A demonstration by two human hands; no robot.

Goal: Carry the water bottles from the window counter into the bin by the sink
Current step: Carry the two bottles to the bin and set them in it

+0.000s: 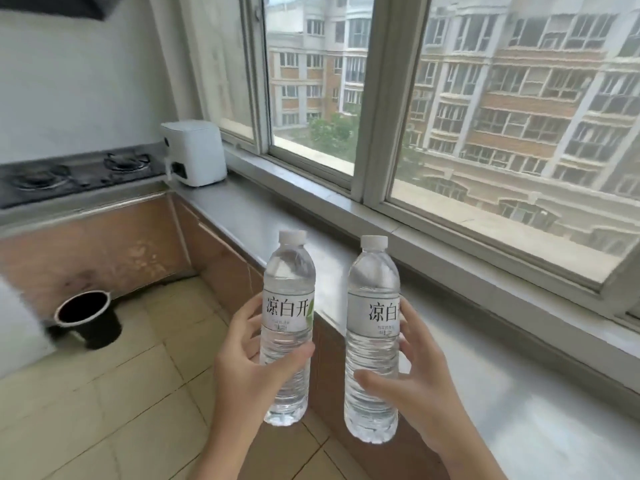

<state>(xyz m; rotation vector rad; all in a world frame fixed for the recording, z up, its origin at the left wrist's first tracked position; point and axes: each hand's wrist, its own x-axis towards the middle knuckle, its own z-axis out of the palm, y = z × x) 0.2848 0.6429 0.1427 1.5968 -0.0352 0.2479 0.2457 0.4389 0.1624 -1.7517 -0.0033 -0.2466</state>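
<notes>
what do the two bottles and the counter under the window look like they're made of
Both bottles, one in the left hand and one in the right hand: left bottle and right bottle look like thin clear plastic, ribbed below paper-like labels, with white plastic caps. The counter looks like brushed stainless steel, grey with a dull sheen, though this is uncertain.

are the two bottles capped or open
Capped. A white cap sits on the left bottle and on the right bottle, both held upright.
</notes>
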